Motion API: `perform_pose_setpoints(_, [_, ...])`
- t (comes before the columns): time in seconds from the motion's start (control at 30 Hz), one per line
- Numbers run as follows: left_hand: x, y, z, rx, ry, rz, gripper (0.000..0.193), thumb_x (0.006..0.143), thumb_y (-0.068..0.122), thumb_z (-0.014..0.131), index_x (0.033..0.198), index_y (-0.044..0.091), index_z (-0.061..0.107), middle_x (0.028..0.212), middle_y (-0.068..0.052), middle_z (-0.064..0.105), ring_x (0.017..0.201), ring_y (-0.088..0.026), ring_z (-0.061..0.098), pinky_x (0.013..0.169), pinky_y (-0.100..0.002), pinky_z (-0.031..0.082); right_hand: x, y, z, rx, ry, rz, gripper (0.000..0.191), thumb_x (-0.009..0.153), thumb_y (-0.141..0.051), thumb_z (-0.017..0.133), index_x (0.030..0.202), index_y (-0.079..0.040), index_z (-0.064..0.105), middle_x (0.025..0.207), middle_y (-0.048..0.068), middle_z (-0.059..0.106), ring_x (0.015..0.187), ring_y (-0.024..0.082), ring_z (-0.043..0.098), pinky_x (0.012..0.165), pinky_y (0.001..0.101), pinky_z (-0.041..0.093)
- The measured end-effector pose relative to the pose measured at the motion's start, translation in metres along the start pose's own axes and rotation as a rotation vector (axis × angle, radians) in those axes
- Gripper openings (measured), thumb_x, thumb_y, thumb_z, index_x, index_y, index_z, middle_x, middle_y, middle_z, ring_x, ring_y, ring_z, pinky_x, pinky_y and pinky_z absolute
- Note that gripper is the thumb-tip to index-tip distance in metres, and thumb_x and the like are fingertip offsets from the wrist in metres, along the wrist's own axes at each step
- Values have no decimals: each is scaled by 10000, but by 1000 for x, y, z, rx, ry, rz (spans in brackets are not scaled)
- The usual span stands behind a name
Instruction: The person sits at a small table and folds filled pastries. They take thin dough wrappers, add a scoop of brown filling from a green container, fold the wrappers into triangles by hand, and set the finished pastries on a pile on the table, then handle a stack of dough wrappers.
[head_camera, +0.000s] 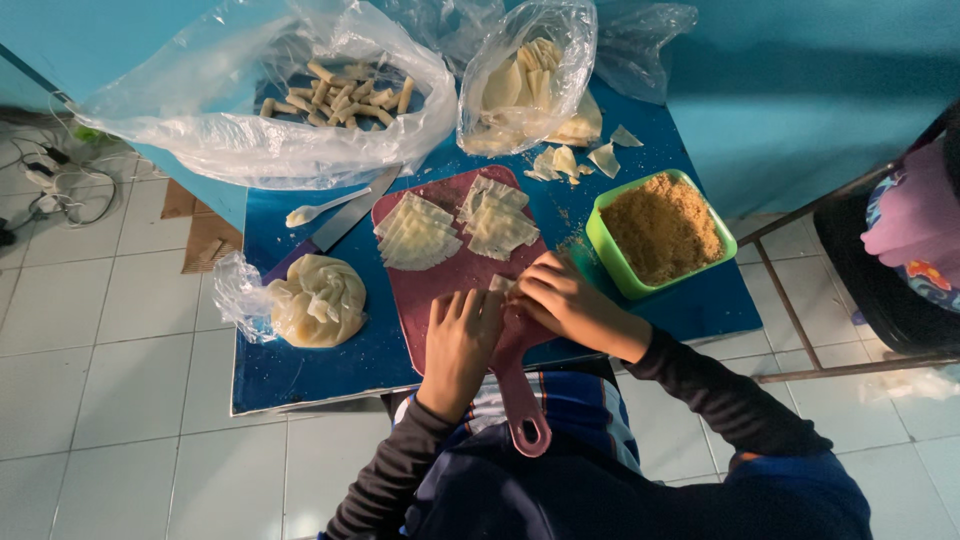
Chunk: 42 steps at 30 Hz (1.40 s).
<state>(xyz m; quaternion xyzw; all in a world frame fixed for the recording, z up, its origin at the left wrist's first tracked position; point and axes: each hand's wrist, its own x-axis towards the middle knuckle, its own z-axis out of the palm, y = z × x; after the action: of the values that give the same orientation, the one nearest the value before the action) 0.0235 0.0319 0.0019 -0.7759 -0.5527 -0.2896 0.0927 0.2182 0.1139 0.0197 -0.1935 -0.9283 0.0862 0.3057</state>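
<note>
My left hand (462, 340) and my right hand (565, 300) meet over the near end of a dark red cutting board (450, 275) on a small blue table (330, 365). Between the fingertips of both hands is a small pale pastry wrapper (500, 284), mostly hidden by the fingers. Two fanned stacks of cut wrappers (417, 234) lie on the far half of the board. A green tub of brown crumbly filling (662, 230) stands just right of my right hand.
A clear bag with finished rolls (340, 95) and a bag of wrapper pieces (525, 85) sit at the table's far edge. A knife (345, 218), a white spoon (318, 209) and a bagged lump of dough (318, 300) lie left of the board. A metal chair (800, 300) with another person stands at right.
</note>
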Motion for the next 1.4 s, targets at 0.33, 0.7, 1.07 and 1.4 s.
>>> perform_pose_setpoints(0.33, [7, 2, -6, -84, 75, -126, 201, 890, 187, 725, 1063, 103, 665, 919, -30, 630, 906, -230, 633, 836, -405, 453, 7, -2, 0, -27, -5, 26, 187, 857, -93, 757, 1020, -63, 669, 1011, 73, 618, 1012, 285, 566, 917, 411, 437])
perform_pose_setpoints(0.7, [-4, 9, -5, -74, 107, -40, 343, 860, 65, 623, 1202, 31, 638, 1037, -74, 614, 954, -254, 587, 868, -387, 466, -7, -5, 3, -171, -38, -43, 330, 759, -27, 728, 1075, -8, 637, 1112, 107, 627, 1108, 305, 583, 992, 456, 449])
perform_pose_setpoints(1.07, [-1, 7, -3, -54, 70, -105, 171, 909, 169, 712, 1056, 91, 674, 948, -40, 620, 913, -232, 607, 794, -396, 449, -2, -8, 1, -22, 11, 29, 231, 870, -90, 760, 1079, -42, 676, 1063, 71, 661, 1044, 279, 604, 922, 411, 436])
perform_pose_setpoints(1.4, [-3, 7, -3, 26, 61, -116, 294, 902, 144, 683, 1188, 81, 691, 981, -40, 619, 943, -230, 610, 864, -399, 464, 2, -8, 7, -190, 69, 12, 224, 861, -78, 740, 1072, -55, 669, 1069, 63, 637, 1065, 256, 578, 956, 432, 421])
